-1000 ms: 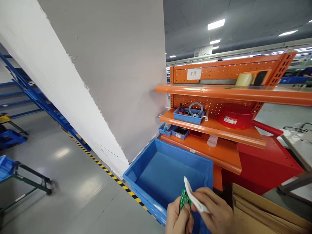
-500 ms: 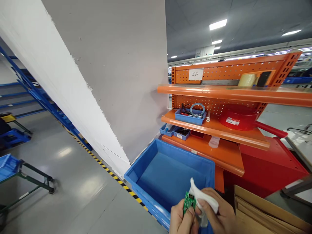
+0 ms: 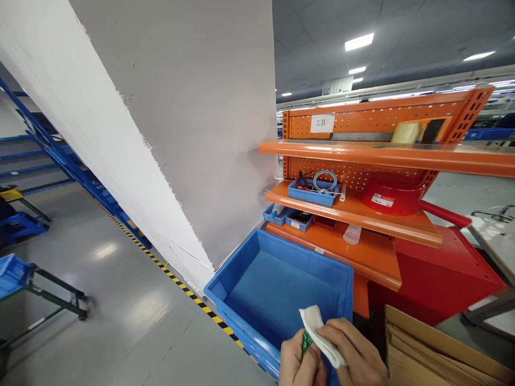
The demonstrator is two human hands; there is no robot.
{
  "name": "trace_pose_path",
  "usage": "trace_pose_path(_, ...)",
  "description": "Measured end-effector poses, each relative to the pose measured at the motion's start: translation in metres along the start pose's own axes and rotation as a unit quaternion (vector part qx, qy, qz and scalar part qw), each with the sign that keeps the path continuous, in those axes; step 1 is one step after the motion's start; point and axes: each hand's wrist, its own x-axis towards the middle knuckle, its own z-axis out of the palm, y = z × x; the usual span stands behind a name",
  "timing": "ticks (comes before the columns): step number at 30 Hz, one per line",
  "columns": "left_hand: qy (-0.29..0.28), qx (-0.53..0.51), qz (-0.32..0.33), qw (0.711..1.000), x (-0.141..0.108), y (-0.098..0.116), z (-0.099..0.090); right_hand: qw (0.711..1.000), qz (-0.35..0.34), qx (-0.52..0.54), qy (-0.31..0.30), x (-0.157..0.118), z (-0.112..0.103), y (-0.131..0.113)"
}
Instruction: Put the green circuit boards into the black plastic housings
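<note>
Low in the view, my left hand (image 3: pixel 300 360) is closed on a small green circuit board (image 3: pixel 307 341), of which only a narrow strip shows. My right hand (image 3: pixel 354 351) pinches a folded white cloth (image 3: pixel 317 332) and lays it across the board's face, covering most of it. Both hands are close together over the near side of a large blue plastic bin (image 3: pixel 277 279).
Orange shelving (image 3: pixel 341 214) stands beyond the bin, bearing a small blue tool tray (image 3: pixel 314 194), a red round container (image 3: pixel 392 194) and a clear cup (image 3: pixel 352 234). Cardboard (image 3: pixel 438 354) is at lower right. A grey-white pillar (image 3: pixel 209 134) rises at left.
The white cloth has moved left, from beside the circuit board to over its face, hiding the display and most of the board. My left hand has stayed nearly still.
</note>
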Motion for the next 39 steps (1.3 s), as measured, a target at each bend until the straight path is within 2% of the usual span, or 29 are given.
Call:
trace_pose_path(2,-0.033,-0.021,0.005,0.999,0.002,0.0,0.001,0.996,0.067,0.063,-0.008,0.0,-0.002,-0.002)
trace_pose_path(4,-0.059,-0.055,0.004,0.997,0.005,0.001,0.001,0.981,0.162,0.107,-0.013,0.003,-0.005,-0.005)
trace_pose_path(6,-0.067,-0.086,0.001,0.994,0.006,0.001,0.002,0.965,0.236,0.112,-0.003,0.005,-0.008,-0.009)
trace_pose_path(7,-0.069,-0.091,0.001,0.993,0.007,0.001,0.002,0.963,0.249,0.102,0.006,0.006,-0.009,-0.01)
trace_pose_path(9,-0.072,-0.083,0.003,0.994,0.006,0.0,0.002,0.975,0.211,0.072,0.02,0.008,-0.01,-0.012)
trace_pose_path(12,-0.053,-0.05,0.014,0.997,0.002,-0.001,0.002,0.998,0.066,0.018,0.017,0.009,-0.009,-0.01)
trace_pose_path(14,-0.029,-0.024,0.016,0.999,0.0,-0.001,0.001,1.0,-0.003,-0.014,0.015,0.009,-0.006,-0.008)
trace_pose_path(16,-0.022,0.002,0.008,1.0,-0.002,0.0,0.0,0.999,-0.025,-0.026,0.017,0.009,-0.004,-0.007)
trace_pose_path(18,-0.031,0.015,0.003,0.999,-0.001,0.002,-0.002,1.0,-0.018,-0.009,0.007,0.009,-0.003,-0.006)
trace_pose_path(20,-0.046,0.013,0.01,0.999,0.0,0.003,-0.003,0.999,0.025,0.036,-0.019,0.008,-0.005,-0.006)
trace_pose_path(22,-0.06,-0.008,0.02,0.998,0.001,0.003,-0.004,0.988,0.122,0.081,-0.038,0.008,-0.009,-0.006)
trace_pose_path(24,-0.069,-0.032,0.023,0.997,0.002,0.002,-0.005,0.97,0.217,0.104,-0.025,0.009,-0.012,-0.006)
trace_pose_path(26,-0.073,-0.041,0.019,0.996,0.003,0.0,-0.005,0.963,0.248,0.102,0.001,0.01,-0.014,-0.007)
trace_pose_path(28,-0.076,-0.039,0.013,0.996,0.002,-0.001,-0.006,0.974,0.208,0.088,0.002,0.012,-0.014,-0.007)
trace_pose_path(31,-0.062,-0.022,0.004,0.998,-0.001,-0.002,-0.008,0.996,0.072,0.036,-0.026,0.015,-0.009,-0.008)
trace_pose_path(34,-0.021,0.01,-0.012,1.0,-0.003,-0.003,-0.011,0.998,-0.038,-0.031,-0.033,0.015,-0.003,-0.008)
trace_pose_path(36,-0.004,0.022,-0.018,1.0,-0.001,-0.002,-0.013,0.996,-0.058,-0.047,-0.046,0.013,0.0,-0.007)
trace_pose_path(39,-0.01,0.026,-0.014,1.0,0.005,0.005,-0.02,0.995,-0.043,0.002,-0.085,0.01,0.005,0.002)
